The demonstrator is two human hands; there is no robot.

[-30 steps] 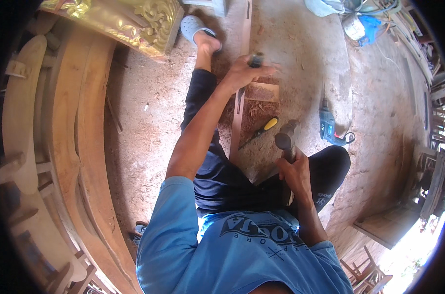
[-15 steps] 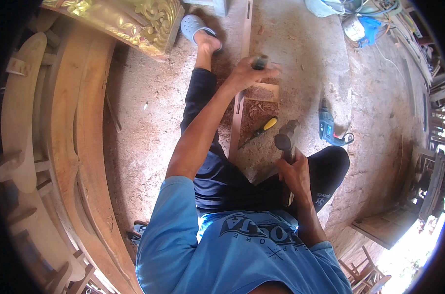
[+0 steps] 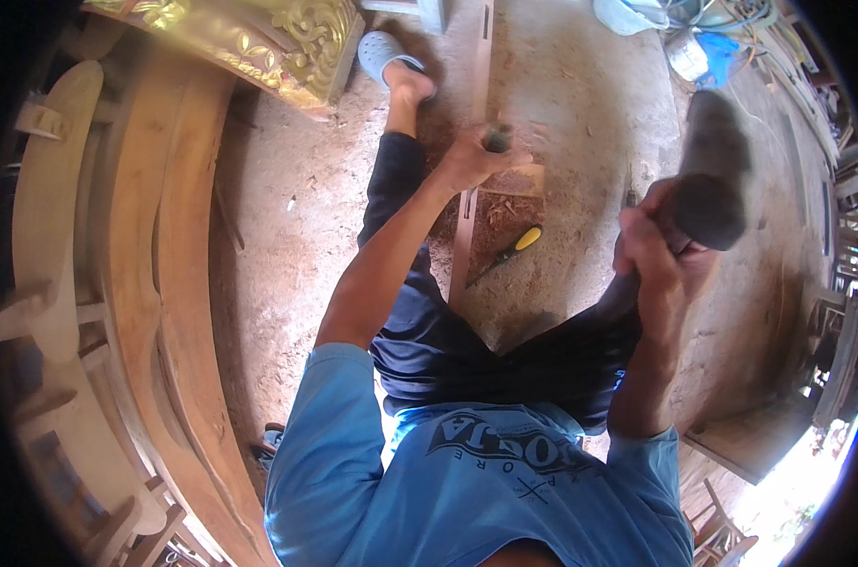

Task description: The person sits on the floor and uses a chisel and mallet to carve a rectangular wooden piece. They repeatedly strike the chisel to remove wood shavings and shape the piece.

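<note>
My left hand (image 3: 471,161) is closed around an upright chisel (image 3: 497,139), whose dark round handle end shows above the fist; its blade is hidden. The hand is over a long narrow wooden strip (image 3: 461,250) with slots cut in it. Raised at the right, my right hand (image 3: 658,260) grips a hammer (image 3: 712,213). The hammer's dark head is large and blurred, close to the camera. A yellow-handled tool (image 3: 527,238) with a dark shaft lies on the floor beside the strip, near a small wood block (image 3: 523,180).
Wood shavings (image 3: 509,208) lie around the strip. Long curved timber pieces (image 3: 188,255) stand along the left. A gold carved panel (image 3: 301,47) is at the far left. A pail and blue plastic (image 3: 717,57) stand at the far right. The hammer and hand mostly hide a drill (image 3: 630,197).
My right hand has swung the hammer up and to the right, now covering most of the drill. The left hand keeps its hold on the chisel in nearly the same place.
</note>
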